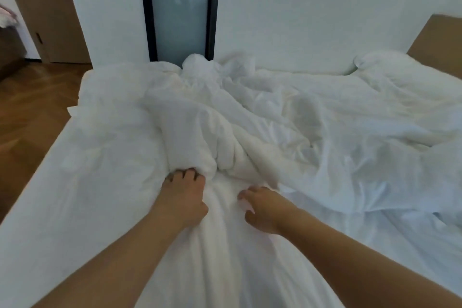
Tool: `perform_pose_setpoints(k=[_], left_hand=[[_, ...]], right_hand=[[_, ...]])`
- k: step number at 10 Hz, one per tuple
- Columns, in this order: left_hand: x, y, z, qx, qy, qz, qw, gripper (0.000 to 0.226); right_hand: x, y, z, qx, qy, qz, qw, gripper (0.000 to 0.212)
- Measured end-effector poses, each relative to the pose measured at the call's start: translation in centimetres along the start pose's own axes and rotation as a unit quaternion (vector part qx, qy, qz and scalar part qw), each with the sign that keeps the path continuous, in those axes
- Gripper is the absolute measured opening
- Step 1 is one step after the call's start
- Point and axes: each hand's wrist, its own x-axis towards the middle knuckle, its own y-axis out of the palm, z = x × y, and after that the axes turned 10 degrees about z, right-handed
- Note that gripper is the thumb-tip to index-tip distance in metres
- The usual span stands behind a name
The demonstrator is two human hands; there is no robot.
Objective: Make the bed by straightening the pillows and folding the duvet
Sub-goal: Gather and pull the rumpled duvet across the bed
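Observation:
A crumpled white duvet (250, 117) lies bunched across the middle of the bed (62, 207). My left hand (183, 195) presses into a thick fold of the duvet, fingers curled into the cloth. My right hand (262, 210) hovers just to the right of it, fingers bent and apart, over a ridge of white fabric that runs toward me. A white pillow (390, 65) lies at the far right, by the headboard (440, 42).
The wooden floor (32, 107) runs along the bed's left side. Behind the bed is a white wall with a dark-framed frosted glass panel (180, 12). A brown door (47, 7) stands open at the far left.

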Motion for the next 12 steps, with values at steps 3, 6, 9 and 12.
perform_pose_setpoints(k=[3,6,9,12], left_hand=[[7.5,1.8,2.5,0.029,-0.171,-0.101,0.98,0.101],[11.3,4.0,2.6,0.045,-0.168,-0.021,0.984,0.082],[12.2,5.0,3.2,0.057,-0.137,-0.02,0.989,0.073],[7.0,0.1,2.8,-0.054,-0.093,-0.149,0.983,0.072]], right_hand=[[7.8,-1.8,-3.3,0.068,0.16,-0.173,0.969,0.096],[16.6,-6.6,-5.1,-0.013,0.193,-0.282,0.94,0.097],[22.6,-6.7,-4.3,0.039,0.146,-0.157,0.976,0.038],[8.9,-15.7,-1.5,0.034,0.126,0.039,0.991,0.028]])
